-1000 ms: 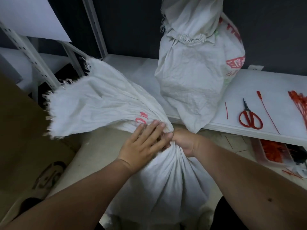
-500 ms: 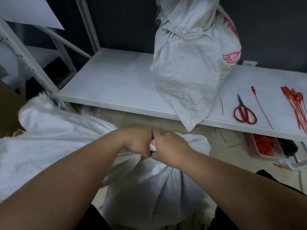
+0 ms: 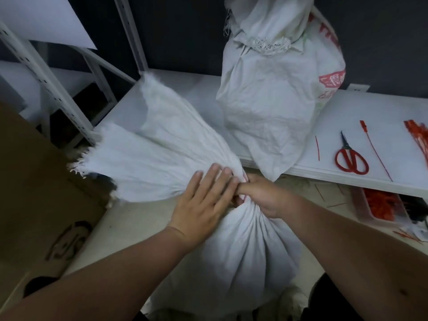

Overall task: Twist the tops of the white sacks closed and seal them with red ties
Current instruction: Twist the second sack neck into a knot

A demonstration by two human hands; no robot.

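A white sack [image 3: 234, 258] stands on the floor in front of me, its top gathered into a neck. My right hand [image 3: 261, 195] grips that neck tightly. My left hand [image 3: 203, 202] lies with straight fingers on the fanned-out top flap [image 3: 157, 154], which spreads up and to the left. A second white sack [image 3: 273, 89] with red print stands on the shelf, its top bunched. A single red tie [image 3: 377, 151] lies on the shelf, and a bundle of red ties [image 3: 419, 140] is at the right edge.
Red scissors [image 3: 350, 158] lie on the white shelf [image 3: 379, 121] beside a short red offcut [image 3: 317, 147]. Under the shelf sits a clear box of red ties [image 3: 379, 205]. A brown cardboard box [image 3: 34, 193] stands at left, with a white rack upright [image 3: 46, 82] behind it.
Half a second ago both fists were clenched together on the neck with the flap turned down to the left. Now the flap fans upward again and my left hand lies flat on it.
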